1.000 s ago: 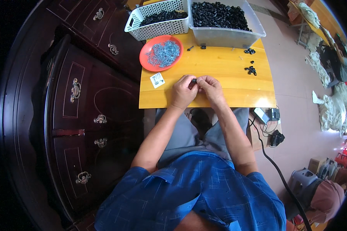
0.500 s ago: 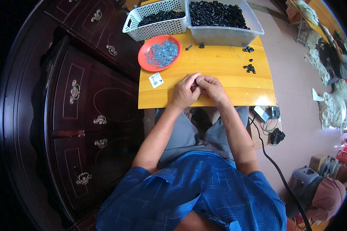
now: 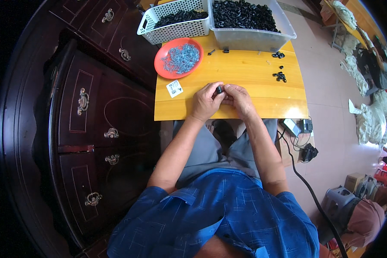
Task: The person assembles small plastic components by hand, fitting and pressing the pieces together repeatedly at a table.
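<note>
L hand (image 3: 205, 102) holds sm blk pc (image 3: 219, 90) | R hand (image 3: 240, 101) adj.

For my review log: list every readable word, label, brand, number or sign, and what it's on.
No text is readable.
Square white card on the yellow wooden tabletop: dark print, too small to read.
Small black part in the left hand: no print discernible.

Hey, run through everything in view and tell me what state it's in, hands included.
Left hand, grip closed on small black part
Small black part, held
Right hand, fingers curled, contact with part unclear
Red plate, heaped with silvery pieces
White basket, open, holding black pieces
Clear bin, open, well filled
White card, flat
Dark cabinet, fronts apparently shut
</note>
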### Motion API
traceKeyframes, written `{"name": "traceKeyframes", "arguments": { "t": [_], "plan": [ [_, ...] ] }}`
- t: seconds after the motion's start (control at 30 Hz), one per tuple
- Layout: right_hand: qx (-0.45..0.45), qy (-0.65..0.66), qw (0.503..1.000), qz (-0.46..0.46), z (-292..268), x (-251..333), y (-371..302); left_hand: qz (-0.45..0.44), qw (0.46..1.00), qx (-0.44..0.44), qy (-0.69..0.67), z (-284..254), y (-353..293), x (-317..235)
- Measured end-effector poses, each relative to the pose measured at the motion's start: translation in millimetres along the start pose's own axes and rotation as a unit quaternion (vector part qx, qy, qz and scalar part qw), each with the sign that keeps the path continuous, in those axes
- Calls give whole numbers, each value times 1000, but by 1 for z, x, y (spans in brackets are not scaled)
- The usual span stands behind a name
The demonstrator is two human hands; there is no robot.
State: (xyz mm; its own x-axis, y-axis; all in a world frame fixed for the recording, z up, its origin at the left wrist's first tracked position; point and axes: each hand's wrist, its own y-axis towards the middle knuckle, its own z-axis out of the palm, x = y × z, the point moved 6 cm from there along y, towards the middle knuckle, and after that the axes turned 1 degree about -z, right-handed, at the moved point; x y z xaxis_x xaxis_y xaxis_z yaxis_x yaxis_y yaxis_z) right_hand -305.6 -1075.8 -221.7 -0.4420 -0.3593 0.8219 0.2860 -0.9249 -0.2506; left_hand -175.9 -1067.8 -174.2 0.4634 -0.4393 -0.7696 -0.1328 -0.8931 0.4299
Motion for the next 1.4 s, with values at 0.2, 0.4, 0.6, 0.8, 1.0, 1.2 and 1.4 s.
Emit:
{"name": "traceKeyframes", "arguments": {
  "t": [0.2, 0.4, 0.6, 0.8, 1.0, 1.2, 1.4],
  "plan": [
    [3, -15, 1000, 8, -1, 0, 1, 9, 1000, 0, -6, 0, 1, 1],
    [16, -3, 1000, 5, -1, 0, 2, -3, 1000, -1, 7, 2, 0, 0],
    [19, -19, 1000, 8, 0, -1, 3, -9, 1000, 1, -25, 0, 1, 3],
    [13, -30, 999, 0, -3, -2, 3, -8, 1000, 2, -20, 1, 0, 4],
    [68, -79, 994, -45, -1, -5, 9, 33, 999, -14, 37, 0, 1, -4],
    [17, -87, 995, -38, -7, -6, 9, 7, 998, 49, -45, -5, -1, -8],
    [40, -130, 990, -36, -3, -1, -7, -127, 965, 128, -191, -8, -5, 10]
  ]
}}
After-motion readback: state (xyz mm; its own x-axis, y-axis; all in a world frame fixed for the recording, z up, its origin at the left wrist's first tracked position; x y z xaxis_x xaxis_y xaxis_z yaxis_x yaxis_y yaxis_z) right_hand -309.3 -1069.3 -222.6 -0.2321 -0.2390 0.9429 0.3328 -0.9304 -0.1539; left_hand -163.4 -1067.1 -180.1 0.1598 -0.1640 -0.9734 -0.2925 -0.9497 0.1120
